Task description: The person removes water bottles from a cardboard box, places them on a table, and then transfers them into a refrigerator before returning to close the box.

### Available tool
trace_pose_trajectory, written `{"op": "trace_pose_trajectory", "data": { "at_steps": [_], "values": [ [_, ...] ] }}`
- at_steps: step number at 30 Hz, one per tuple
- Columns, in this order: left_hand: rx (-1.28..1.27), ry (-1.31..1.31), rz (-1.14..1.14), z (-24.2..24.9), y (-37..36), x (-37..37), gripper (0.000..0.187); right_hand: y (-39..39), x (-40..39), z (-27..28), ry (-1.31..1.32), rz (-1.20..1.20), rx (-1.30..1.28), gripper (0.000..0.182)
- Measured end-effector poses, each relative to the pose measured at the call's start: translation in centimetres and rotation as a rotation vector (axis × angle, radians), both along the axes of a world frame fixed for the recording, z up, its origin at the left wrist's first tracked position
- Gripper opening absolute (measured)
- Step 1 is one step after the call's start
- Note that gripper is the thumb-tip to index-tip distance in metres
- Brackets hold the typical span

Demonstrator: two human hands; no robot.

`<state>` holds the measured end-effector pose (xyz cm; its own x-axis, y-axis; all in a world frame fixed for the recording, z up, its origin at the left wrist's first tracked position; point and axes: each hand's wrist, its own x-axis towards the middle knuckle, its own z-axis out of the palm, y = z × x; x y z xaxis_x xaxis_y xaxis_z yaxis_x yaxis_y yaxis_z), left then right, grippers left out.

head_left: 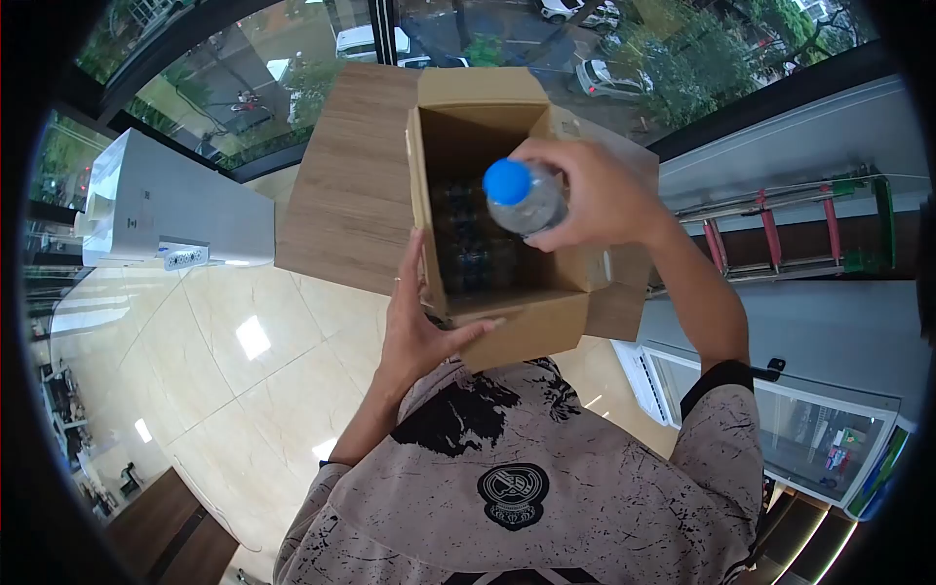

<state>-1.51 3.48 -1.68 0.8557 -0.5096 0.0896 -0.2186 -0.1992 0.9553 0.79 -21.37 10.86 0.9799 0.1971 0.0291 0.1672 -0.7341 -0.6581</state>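
Bottle of clear plastic (546, 210) with a bright blue cap (507, 181), held over an open brown cardboard box (526, 336).
The right hand (604, 195) has its fingers and thumb closed around the bottle, which tilts above the box's opening, cap toward the upper left; the left hand (419, 327) is spread at the near left corner, fingers along the outer side and thumb across the near flap. Dim, clear bottle-like shapes (470, 244) sit inside the box, which stands on a brown wood-grain tabletop (341, 175) beside the large windows (478, 34).
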Motion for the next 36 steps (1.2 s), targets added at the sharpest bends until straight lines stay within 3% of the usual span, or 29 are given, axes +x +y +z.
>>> {"op": "trace_pose_trajectory", "data": {
  "at_steps": [3,5,9,11,18,24,29,30,33,35,36],
  "values": [
    [-0.009,0.097,-0.051,0.3,1.4,0.0,0.117,1.2,3.1,-4.5,0.200,0.165,-0.196,0.060],
    [0.013,0.196,-0.089,0.1,2.2,0.0,0.117,1.7,4.8,-7.4,0.259,0.244,-0.481,0.062],
    [0.017,0.187,-0.119,-1.7,3.2,-0.2,0.115,2.0,8.6,-13.4,0.496,0.361,-0.575,0.064],
    [0.024,0.205,-0.159,-1.8,3.2,-0.1,0.114,3.7,10.6,-17.1,0.774,0.520,-0.900,0.068],
    [0.039,0.183,-0.201,-2.0,3.5,0.5,0.114,4.8,8.4,-25.7,0.296,0.348,-0.877,0.059],
    [0.034,0.178,-0.197,-2.6,3.3,-0.2,0.110,4.9,7.5,-28.8,0.188,0.248,-0.763,0.052],
    [-0.008,0.196,-0.096,-1.9,2.8,-0.5,0.110,4.8,8.8,-27.7,0.097,0.222,-0.667,0.047],
    [-0.001,0.190,-0.102,-1.9,2.7,-0.8,0.110,5.1,9.5,-22.9,0.517,0.482,-0.703,0.042],
    [-0.011,0.168,-0.011,-2.2,2.8,-1.7,0.111,6.6,8.8,-13.5,0.449,0.306,-0.709,0.040],
    [-0.085,0.160,0.109,-3.4,3.3,-2.1,0.105,4.9,7.0,-9.0,0.197,0.138,-0.399,0.041],
    [-0.252,0.206,0.145,-5.1,3.6,-2.4,0.100,3.5,6.0,-8.3,0.180,0.140,-0.410,0.041]
  ]
}}
